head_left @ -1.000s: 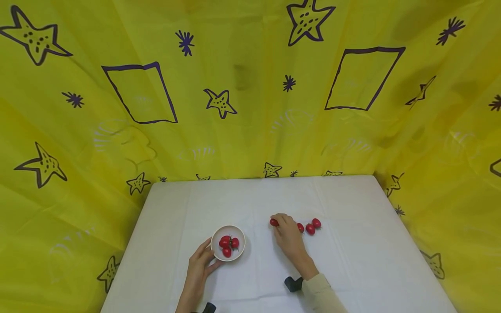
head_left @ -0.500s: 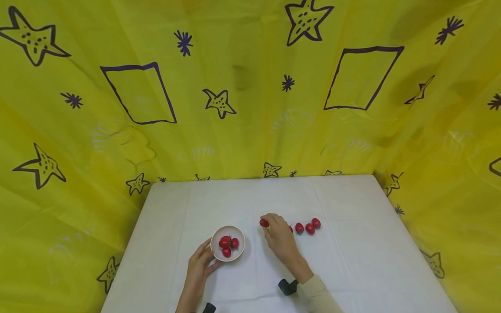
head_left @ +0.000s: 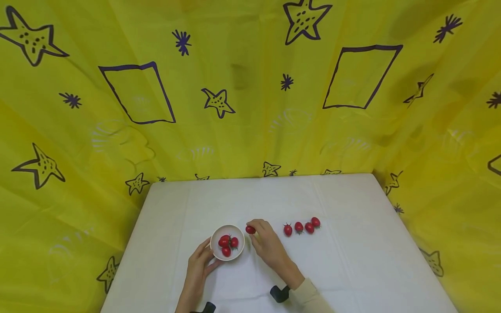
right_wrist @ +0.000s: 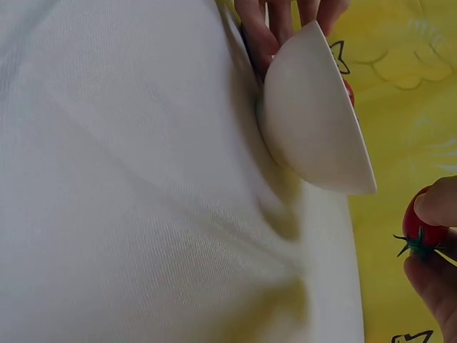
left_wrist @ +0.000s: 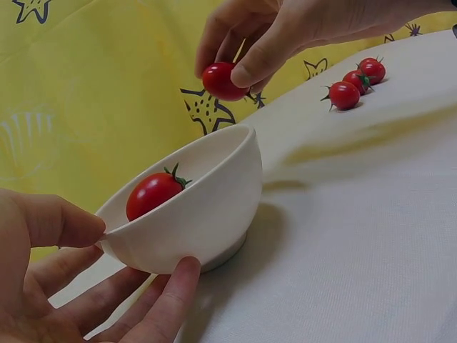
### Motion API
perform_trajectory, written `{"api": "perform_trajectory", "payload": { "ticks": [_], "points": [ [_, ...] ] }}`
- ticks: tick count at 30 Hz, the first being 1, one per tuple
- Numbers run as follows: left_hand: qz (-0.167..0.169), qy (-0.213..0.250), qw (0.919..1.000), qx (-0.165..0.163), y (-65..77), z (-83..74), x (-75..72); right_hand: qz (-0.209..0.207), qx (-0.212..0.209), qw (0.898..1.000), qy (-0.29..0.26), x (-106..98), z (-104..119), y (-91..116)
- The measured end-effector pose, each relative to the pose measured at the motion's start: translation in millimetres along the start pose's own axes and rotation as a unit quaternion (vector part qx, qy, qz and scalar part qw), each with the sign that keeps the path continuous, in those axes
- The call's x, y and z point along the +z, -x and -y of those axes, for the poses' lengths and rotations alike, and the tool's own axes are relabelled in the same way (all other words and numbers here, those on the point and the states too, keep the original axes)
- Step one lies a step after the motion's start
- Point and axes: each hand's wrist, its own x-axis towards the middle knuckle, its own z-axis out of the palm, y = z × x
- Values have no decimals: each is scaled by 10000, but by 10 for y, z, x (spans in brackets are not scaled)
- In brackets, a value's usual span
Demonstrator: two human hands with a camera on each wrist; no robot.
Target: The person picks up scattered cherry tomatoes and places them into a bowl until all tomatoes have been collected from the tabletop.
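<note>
Head view, held tomato (head_left: 250, 229): pinched in the right grip (head_left: 268, 245), just outside the bowl's right rim.
Head view, white bowl (head_left: 231, 230): steadied on the worktop (head_left: 332, 269) by the left grip (head_left: 199, 262); the tomatoes inside (head_left: 226, 251) are gathered near its middle.
Head view, row of four tomatoes (head_left: 299, 227): laid out to the right, apart from the bowl.
Left wrist view, rim and wall: held with the thumb at the rim and the fingers spread below; firm support is advised here, lest the bowl be tipped.
Left wrist view, height: the held tomato is shown above rim level; clearance appears sufficient, so a short sideways carry and a gentle lowering are judged better than a drop.
Right wrist view, green calyx (right_wrist: 420, 243): left exposed between the pinching digits; light pressure is recommended, and release is best made low, beside the fruit already contained, so that bruising and rolling are avoided.
</note>
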Motion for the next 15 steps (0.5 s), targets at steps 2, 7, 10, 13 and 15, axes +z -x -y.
{"api": "perform_trajectory", "payload": {
  "ticks": [2, 7, 10, 13, 15],
  "points": [
    [14, -22, 10000, 13, -1, 1, -4, 87, -41, 9999, -53, 24, 40, 8],
    [19, -70, 10000, 15, 5, -3, -11, 274, -138, 9993, -216, 70, 149, 17],
    [10, -92, 10000, 3, 3, 0, -12, 313, -242, 9990, -184, 91, 208, 14],
    [23, -99, 9999, -11, -1, 7, -13, 327, -388, 9985, -182, 112, 257, 10],
    [28, -96, 9999, -6, 3, 8, -9, 361, -497, 9980, -162, 134, 281, 9]
  ]
}}
